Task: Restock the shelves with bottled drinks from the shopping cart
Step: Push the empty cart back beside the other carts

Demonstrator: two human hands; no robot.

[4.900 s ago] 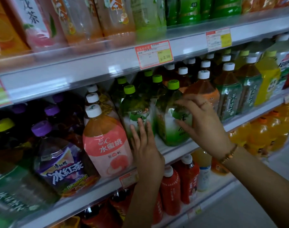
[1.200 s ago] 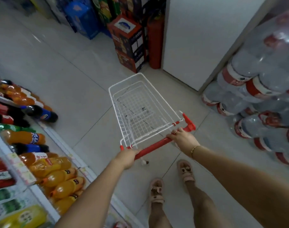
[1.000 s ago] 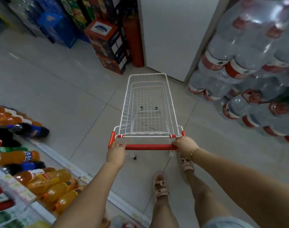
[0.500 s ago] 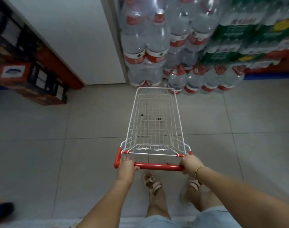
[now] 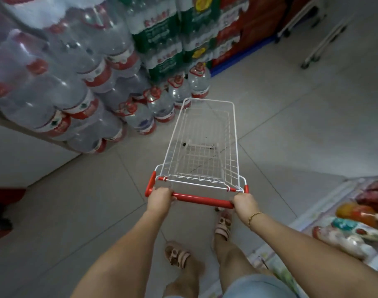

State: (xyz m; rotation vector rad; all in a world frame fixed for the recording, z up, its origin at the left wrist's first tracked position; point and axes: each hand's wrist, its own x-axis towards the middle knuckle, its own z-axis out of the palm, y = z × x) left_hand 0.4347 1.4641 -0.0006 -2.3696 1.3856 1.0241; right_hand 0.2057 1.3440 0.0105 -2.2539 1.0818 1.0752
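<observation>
Head view: a white wire shopping cart (image 5: 177,145) is seen being pushed over a grey tiled floor (image 5: 291,130), its red handle (image 5: 203,200) gripped at both ends. The left hand (image 5: 160,196) is curled round the handle's left end and the right hand (image 5: 245,204), a bead bracelet (image 5: 254,216) at its wrist, is curled round the right end. The same grip was held half a second ago.

Since then the cart has been swung round. The stacked water bottles (image 5: 76,82), faced head-on before, are now passed on the left, with the cart's front rim just beside the lowest of them. The white wall has slid to the left edge. A low shelf (image 5: 325,214) of bottled drinks (image 5: 355,214) has come into view at the lower right, near the right forearm.

Green shrink-wrapped packs (image 5: 162,39) and red cartons (image 5: 237,29) are piled behind the water. Two sandalled feet (image 5: 177,254) are set on the tiles behind the handle.
</observation>
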